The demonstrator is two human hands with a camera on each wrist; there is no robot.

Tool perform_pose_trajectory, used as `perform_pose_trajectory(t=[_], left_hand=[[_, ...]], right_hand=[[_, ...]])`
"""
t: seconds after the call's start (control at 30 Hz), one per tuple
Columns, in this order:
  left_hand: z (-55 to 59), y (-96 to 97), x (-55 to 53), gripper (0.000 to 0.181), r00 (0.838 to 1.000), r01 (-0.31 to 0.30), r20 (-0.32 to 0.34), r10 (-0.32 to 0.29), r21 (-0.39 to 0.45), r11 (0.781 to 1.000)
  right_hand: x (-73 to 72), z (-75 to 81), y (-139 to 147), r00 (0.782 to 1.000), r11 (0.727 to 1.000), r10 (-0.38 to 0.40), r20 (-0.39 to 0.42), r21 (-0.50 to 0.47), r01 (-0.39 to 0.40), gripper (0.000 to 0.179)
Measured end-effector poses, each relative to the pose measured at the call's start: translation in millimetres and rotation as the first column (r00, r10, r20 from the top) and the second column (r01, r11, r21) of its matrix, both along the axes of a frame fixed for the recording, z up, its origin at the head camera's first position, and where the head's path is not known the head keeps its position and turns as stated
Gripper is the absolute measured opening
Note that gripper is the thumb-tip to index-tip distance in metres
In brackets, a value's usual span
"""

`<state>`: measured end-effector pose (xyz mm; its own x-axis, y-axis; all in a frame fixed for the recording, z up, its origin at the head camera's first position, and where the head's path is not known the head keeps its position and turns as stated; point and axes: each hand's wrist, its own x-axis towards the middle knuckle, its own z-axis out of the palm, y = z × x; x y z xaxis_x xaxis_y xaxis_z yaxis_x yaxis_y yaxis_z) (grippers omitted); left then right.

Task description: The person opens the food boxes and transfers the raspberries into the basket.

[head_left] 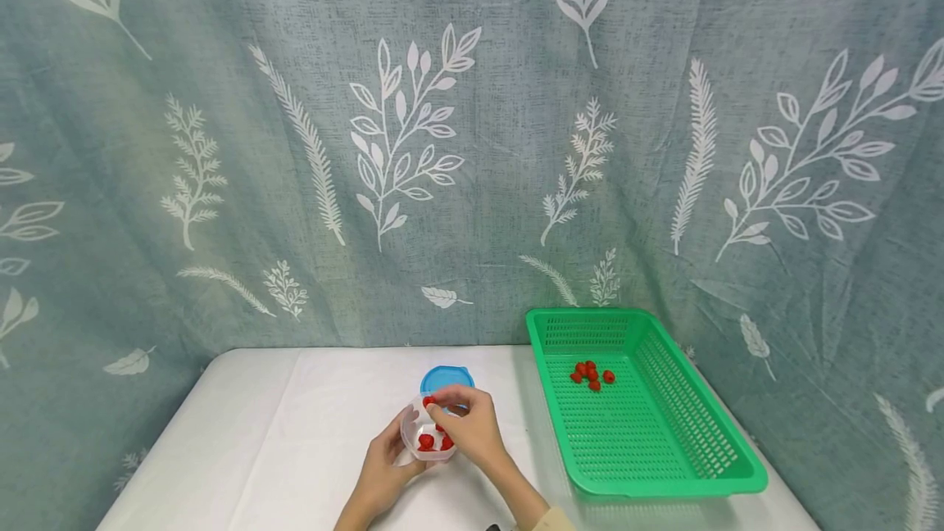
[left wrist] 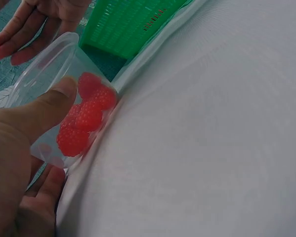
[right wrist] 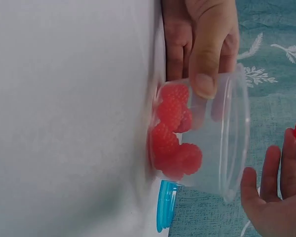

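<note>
A leafy curtain is hanging behind the white table. At the tub's eight o'clock, your left hand is gripping its side, probably steadying it. Berries are resting inside, looking red, plump and pebbled. A blue lid is lying at one. At two, your right hand is pinching a berry above the tub, likely for control; at three, a green basket is holding more.
</note>
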<state>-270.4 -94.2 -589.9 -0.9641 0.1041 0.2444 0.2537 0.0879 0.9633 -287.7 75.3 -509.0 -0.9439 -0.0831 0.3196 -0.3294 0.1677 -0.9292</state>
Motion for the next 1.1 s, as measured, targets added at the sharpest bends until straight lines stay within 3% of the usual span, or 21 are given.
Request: perform_pose_trajectory(t=[0.17,0.3,0.57,0.9,1.1], left_hand=[[0.5,0.7,0.4,0.088,1.0,-0.004,0.004,0.004,-0.013,1.0],[-0.1,0.7,1.5,0.089,1.0,-0.004,0.007,0.004,-0.033,0.999],[0.9,1.0,0.5,0.087,0.999,-0.012,-0.037,0.01,-0.056,0.998],[6.2,1.6,-0.2,0.089,1.0,-0.007,0.03,0.008,-0.049,0.999],[6.1,2.1,0.9,0.091,1.0,-0.004,0.029,0.006,-0.068,0.998]], right_hand=[[10.1,6.9,4,0.993,0.998,0.046,0.106,-0.041,-0.042,0.013],[20.2,16.8,9,0.987,0.994,0.098,0.124,-0.059,-0.092,0.016],[33.2,37.7,23,0.974,0.977,0.196,0.117,-0.107,-0.184,0.02],[41.1,64.3,53,0.975,0.975,0.205,0.092,-0.108,-0.195,0.031],[42.2,81.3,75,0.974,0.965,0.227,-0.003,-0.131,-0.226,0.032]])
